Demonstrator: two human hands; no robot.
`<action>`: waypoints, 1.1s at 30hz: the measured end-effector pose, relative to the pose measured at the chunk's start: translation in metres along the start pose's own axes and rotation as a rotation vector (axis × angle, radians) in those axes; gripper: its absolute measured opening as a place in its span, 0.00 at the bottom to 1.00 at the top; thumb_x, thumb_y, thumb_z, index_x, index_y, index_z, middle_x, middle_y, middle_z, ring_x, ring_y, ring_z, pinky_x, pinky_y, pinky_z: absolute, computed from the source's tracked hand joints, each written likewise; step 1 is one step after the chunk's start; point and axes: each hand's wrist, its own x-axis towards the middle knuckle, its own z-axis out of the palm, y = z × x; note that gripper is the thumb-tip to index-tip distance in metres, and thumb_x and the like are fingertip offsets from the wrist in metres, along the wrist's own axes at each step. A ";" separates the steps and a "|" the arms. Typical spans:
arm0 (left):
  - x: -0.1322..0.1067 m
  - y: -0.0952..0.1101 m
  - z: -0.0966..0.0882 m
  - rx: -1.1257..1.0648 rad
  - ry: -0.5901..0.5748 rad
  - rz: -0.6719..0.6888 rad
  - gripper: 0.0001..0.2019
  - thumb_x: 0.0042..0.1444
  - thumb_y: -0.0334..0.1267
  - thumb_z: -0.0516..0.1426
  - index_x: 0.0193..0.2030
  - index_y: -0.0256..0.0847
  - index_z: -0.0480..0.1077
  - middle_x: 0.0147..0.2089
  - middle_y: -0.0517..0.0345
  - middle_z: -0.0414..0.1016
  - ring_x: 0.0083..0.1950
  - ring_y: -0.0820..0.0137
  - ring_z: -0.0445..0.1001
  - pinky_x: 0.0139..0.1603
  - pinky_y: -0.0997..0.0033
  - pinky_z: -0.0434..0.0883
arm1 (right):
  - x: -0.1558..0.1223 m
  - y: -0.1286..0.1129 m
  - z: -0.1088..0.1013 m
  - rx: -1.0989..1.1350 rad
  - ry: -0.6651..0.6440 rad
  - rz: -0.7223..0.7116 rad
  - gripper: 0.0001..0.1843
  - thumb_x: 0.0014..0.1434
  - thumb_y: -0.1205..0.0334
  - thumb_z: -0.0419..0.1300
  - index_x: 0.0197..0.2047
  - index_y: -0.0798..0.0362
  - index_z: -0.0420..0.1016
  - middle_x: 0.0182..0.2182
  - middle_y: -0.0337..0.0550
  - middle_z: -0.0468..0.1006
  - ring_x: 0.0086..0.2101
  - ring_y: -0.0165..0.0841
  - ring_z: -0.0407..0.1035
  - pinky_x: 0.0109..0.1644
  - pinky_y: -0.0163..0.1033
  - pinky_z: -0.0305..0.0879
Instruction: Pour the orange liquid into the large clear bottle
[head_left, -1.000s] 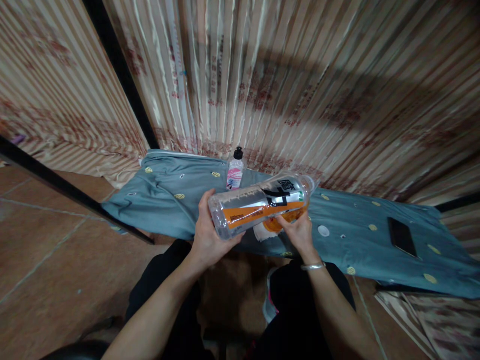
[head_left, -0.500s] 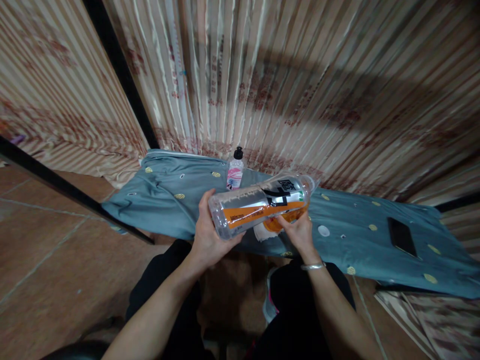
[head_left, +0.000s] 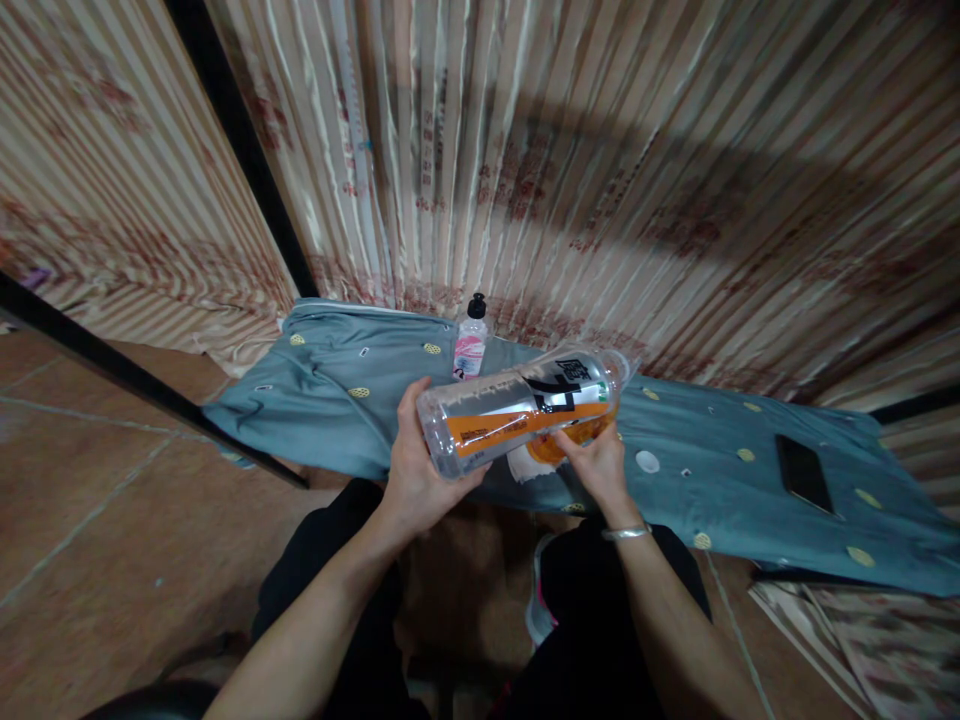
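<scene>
A large clear plastic bottle (head_left: 517,408) with a silver, black and orange label lies tilted across my hands, above the cloth. Its neck points right and slightly up. My left hand (head_left: 424,465) is wrapped around the base end. Near the shoulder, my right hand (head_left: 600,465) grips the underside, thumb pressed against shiny orange material (head_left: 577,432). Whether that material is part of the label or a separate thing, I cannot tell. A white piece (head_left: 529,465) shows beneath the bottle. Most fingers of my right hand are hidden. Just behind stands a small black-capped bottle (head_left: 470,345) with a pink label.
A blue-green patterned cloth (head_left: 330,430) covers the narrow surface before me. On its right part lie a black phone (head_left: 804,473) and a small white disc (head_left: 647,462). Striped curtains (head_left: 600,150) hang behind, and a dark metal post (head_left: 240,140) slants down at left.
</scene>
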 end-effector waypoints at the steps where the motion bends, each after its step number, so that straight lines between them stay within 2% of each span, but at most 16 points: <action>1: 0.000 0.000 0.000 -0.004 0.001 -0.006 0.63 0.56 0.50 0.86 0.89 0.60 0.55 0.67 0.53 0.86 0.60 0.50 0.95 0.65 0.43 0.95 | 0.000 0.000 0.000 0.003 0.004 0.000 0.64 0.41 0.15 0.82 0.67 0.52 0.81 0.55 0.70 0.96 0.58 0.75 0.91 0.66 0.78 0.87; 5: 0.001 0.001 0.000 0.004 -0.010 -0.010 0.63 0.56 0.49 0.86 0.89 0.54 0.55 0.64 0.53 0.87 0.59 0.50 0.96 0.64 0.45 0.95 | 0.000 -0.001 0.000 0.005 0.014 -0.006 0.66 0.40 0.13 0.81 0.68 0.52 0.80 0.56 0.72 0.96 0.59 0.77 0.90 0.66 0.80 0.87; 10: 0.001 0.001 -0.001 0.014 -0.022 -0.022 0.64 0.56 0.52 0.86 0.88 0.53 0.54 0.64 0.52 0.87 0.58 0.49 0.96 0.64 0.44 0.95 | 0.001 0.001 -0.002 0.005 -0.009 -0.011 0.65 0.41 0.13 0.82 0.67 0.51 0.80 0.54 0.70 0.96 0.59 0.77 0.90 0.66 0.81 0.87; 17: 0.001 0.002 0.000 0.015 -0.013 -0.020 0.64 0.56 0.52 0.86 0.89 0.53 0.55 0.63 0.53 0.87 0.57 0.50 0.96 0.63 0.46 0.95 | 0.000 0.003 -0.001 0.006 0.013 -0.057 0.65 0.44 0.10 0.80 0.68 0.50 0.81 0.52 0.66 0.97 0.54 0.71 0.92 0.62 0.75 0.89; 25: 0.002 0.002 0.001 0.031 0.003 0.006 0.64 0.55 0.49 0.87 0.89 0.53 0.55 0.66 0.51 0.86 0.59 0.50 0.95 0.65 0.45 0.95 | -0.001 -0.004 -0.001 0.014 -0.004 0.010 0.66 0.40 0.13 0.81 0.67 0.53 0.80 0.57 0.75 0.95 0.59 0.77 0.90 0.67 0.81 0.87; 29: 0.002 0.002 0.002 0.022 -0.009 0.000 0.65 0.54 0.47 0.86 0.89 0.55 0.54 0.67 0.51 0.86 0.60 0.49 0.96 0.65 0.43 0.94 | -0.002 -0.002 0.000 0.029 -0.005 -0.022 0.60 0.43 0.12 0.80 0.64 0.48 0.80 0.56 0.69 0.96 0.60 0.74 0.90 0.68 0.79 0.87; 33: 0.003 0.003 0.001 0.011 -0.024 -0.014 0.65 0.55 0.48 0.86 0.89 0.55 0.53 0.66 0.53 0.86 0.59 0.50 0.96 0.65 0.44 0.95 | -0.001 0.003 0.002 0.019 0.017 -0.063 0.60 0.45 0.11 0.79 0.65 0.48 0.81 0.55 0.65 0.96 0.57 0.70 0.91 0.65 0.73 0.89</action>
